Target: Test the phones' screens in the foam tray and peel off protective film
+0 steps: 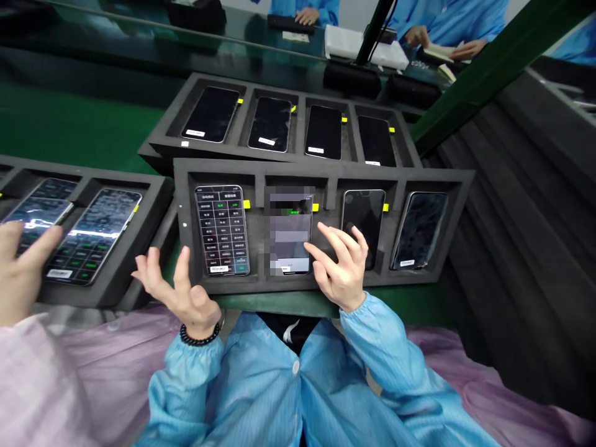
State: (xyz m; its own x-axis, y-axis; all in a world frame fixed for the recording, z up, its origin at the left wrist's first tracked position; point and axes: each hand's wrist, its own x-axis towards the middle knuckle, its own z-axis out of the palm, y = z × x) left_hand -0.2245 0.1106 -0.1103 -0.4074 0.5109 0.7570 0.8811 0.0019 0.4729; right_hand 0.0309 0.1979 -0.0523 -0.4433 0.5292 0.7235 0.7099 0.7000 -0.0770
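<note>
In front of me a black foam tray (372,175) holds several smartphones, each in its own slot. The leftmost smartphone (222,231) shows a grid of menu buttons with some green text. Beside it lies a lit smartphone (291,233) whose screen is partly blurred. My right hand (342,261) reaches over the tray, its index fingertip at the right edge of this lit phone; the fingers are apart. Partly behind that hand is a dark smartphone (367,211). At the far right sits another dark smartphone (419,230). My left hand (179,298) hovers at the tray's lower left, fingers spread, holding nothing.
A second foam tray (298,155) with dark phones lies behind. At left, a co-worker's hand (21,267) is over another foam tray (158,186) with lit phones. Dark foam trays (512,248) are piled at right. A green post (493,74) slants nearby; people sit across.
</note>
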